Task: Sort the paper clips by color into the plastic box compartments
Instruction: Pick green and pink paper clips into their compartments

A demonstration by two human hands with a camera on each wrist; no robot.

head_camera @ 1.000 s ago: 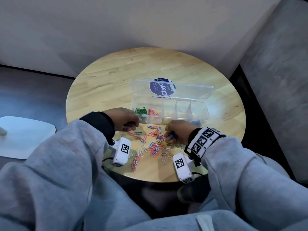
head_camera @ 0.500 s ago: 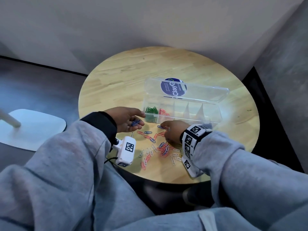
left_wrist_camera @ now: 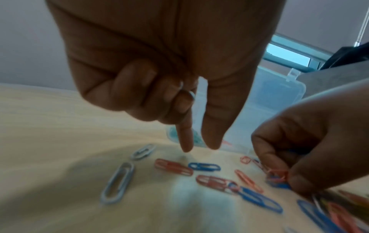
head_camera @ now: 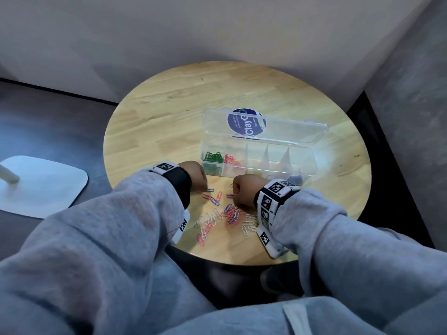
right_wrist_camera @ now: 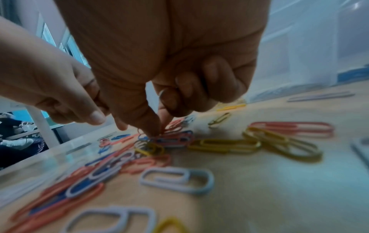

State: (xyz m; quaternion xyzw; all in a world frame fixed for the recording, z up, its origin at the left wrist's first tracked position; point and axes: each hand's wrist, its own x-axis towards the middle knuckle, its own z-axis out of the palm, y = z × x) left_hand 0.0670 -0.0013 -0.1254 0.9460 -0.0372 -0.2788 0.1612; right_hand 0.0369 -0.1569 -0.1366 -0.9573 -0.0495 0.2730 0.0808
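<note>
Standing in a grey-walled corner, round wooden table [head_camera: 169,112]; left hand [head_camera: 196,174] holds clips, right hand [head_camera: 244,189] pinches one.

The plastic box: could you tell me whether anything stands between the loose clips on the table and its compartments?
Nothing visible does. The plastic box lies open, lid folded back, just beyond the loose clips. Only its low front wall must be cleared. Both the left hand and right hand are beside it.

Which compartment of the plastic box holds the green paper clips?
The leftmost compartment of the plastic box, at the end nearest the left hand. Its neighbour holds red clips.
</note>
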